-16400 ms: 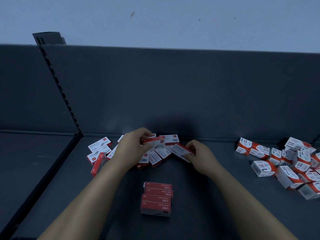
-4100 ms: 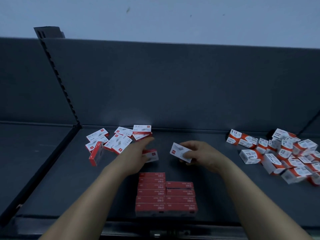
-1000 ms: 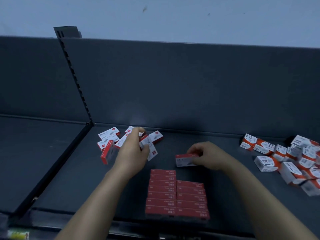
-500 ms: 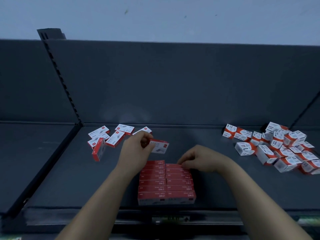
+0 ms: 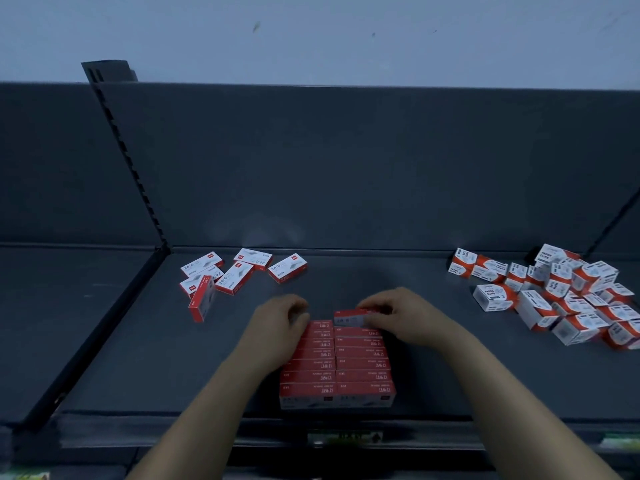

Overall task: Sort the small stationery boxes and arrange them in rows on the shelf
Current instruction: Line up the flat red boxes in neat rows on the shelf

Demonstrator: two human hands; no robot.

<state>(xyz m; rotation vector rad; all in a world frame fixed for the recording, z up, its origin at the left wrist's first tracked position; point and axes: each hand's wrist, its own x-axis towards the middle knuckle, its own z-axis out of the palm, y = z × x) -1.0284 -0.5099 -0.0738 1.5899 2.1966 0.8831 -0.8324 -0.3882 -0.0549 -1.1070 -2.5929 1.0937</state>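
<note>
Your right hand (image 5: 398, 318) pinches a slim red cardboard box (image 5: 348, 317) at the rear of the right column of a tidy two-column block of flat red boxes (image 5: 346, 372), which sits near the front edge of the dark, matte shelf (image 5: 138, 358). Your left hand (image 5: 277, 323), fingers curled, sits at the rear of the left column; whether it grips anything cannot be told. Loose flat white-and-red boxes (image 5: 235, 275) lie scattered at back left, one on edge, and a heap of squarer paper-clip boxes (image 5: 554, 296) crowds the right.
</note>
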